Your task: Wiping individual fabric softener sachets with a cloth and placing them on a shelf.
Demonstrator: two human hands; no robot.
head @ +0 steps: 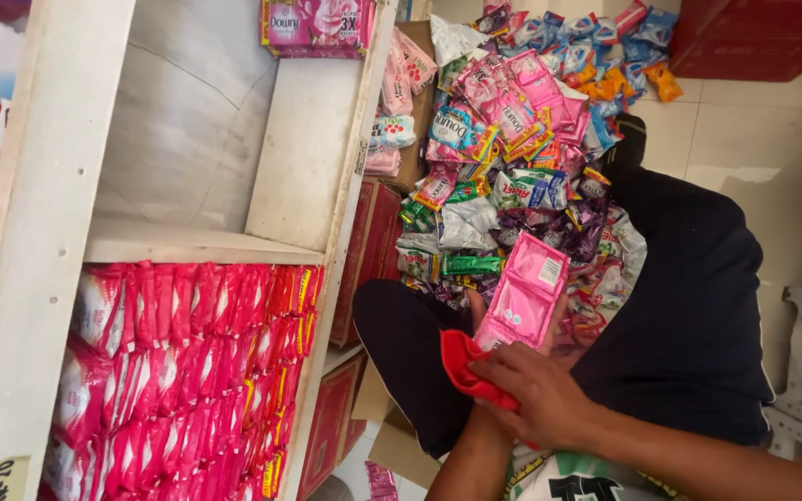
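Meanwhile, a strip of pink sachets [523,299] stands up from the person's lap, held from below by the left hand [480,320], fingers curled behind its glossy, white-labelled packets. Over it, the right hand [536,394] closes on a red cloth [464,364]. Beyond lies a heap of mixed sachets [512,139] on the tiled floor [744,139], beside a white shelf [187,246] packed with red packets [187,371].

Left hand [475,320] mostly hidden behind the pink sachet strip [523,301] and under the right hand [536,394]; grip not readable. Red cloth [466,366] partly covered by the right hand's fingers [498,371]. Both forearms cut off at the bottom edge. Sachet pile [522,139] clipped at the top edge.
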